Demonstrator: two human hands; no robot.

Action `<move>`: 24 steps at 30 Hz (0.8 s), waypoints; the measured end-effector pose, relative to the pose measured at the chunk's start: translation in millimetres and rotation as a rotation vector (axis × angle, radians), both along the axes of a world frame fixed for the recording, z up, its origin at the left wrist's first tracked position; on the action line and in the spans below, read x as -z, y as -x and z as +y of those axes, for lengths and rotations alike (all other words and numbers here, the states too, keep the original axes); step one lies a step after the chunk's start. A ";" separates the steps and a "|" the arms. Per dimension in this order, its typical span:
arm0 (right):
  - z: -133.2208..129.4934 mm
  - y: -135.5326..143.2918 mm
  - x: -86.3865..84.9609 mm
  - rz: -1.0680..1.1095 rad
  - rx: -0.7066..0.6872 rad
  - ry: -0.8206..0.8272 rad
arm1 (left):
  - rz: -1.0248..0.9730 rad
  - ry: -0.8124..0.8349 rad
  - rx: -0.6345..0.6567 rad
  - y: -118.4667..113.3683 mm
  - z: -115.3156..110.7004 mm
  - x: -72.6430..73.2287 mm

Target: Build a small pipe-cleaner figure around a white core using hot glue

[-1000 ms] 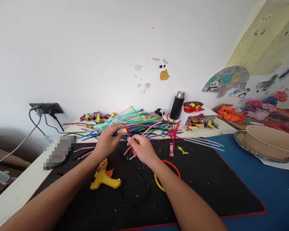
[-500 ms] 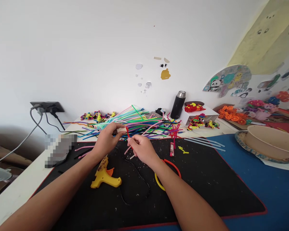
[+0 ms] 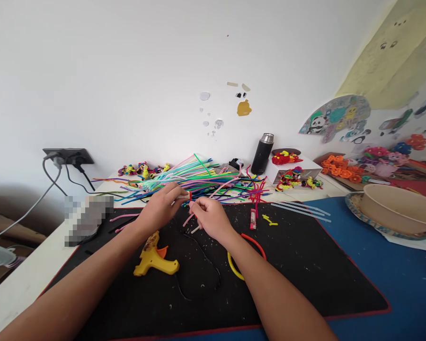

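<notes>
My left hand is closed in a pinch around a small whitish stick-like piece, mostly covered by the fingers. A red pipe cleaner bends over its end. Close beside it, my right hand is closed, thumb and finger pinching the lower part of the red pipe cleaner. Below the left hand a yellow glue gun lies on the black mat. Yellow and orange bent pipe cleaners lie partly under my right forearm.
A heap of coloured pipe cleaners lies behind the hands. A black flask stands by a white box. On the mat are a red-and-white packet, yellow snippets and a black cord. Glue sticks and a bowl lie right.
My left hand has turned slightly, and its fingers now cover more of the whitish piece. The red pipe cleaner shows less, with the hands closer together.
</notes>
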State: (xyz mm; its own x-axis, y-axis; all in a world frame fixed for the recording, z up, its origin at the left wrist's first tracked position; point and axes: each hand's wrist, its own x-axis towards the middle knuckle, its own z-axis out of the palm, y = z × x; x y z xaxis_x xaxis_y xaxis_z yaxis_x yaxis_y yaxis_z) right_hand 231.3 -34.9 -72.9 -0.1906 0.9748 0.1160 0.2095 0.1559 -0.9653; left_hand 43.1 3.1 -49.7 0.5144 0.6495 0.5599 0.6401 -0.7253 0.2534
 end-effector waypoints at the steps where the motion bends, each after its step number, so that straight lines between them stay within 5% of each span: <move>1: 0.2 -0.1 0.1 -0.003 0.001 0.002 | 0.013 -0.005 0.017 -0.1 0.0 0.4; 11: 0.8 -2.5 -1.0 -0.037 -0.017 -0.013 | 0.123 0.045 0.110 2.5 -0.3 0.4; 24: -0.3 -8.0 -3.7 -0.047 -0.263 0.137 | 0.276 0.099 0.214 10.2 1.4 -12.7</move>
State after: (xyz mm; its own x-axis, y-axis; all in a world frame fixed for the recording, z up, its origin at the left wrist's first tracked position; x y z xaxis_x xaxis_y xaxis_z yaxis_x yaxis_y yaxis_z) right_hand 239.3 -35.1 -69.1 -0.4412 0.8970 -0.0281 0.2241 0.0798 -0.9713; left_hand 32.8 4.5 -36.9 0.7674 0.5551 0.3209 0.5308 -0.8307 0.1677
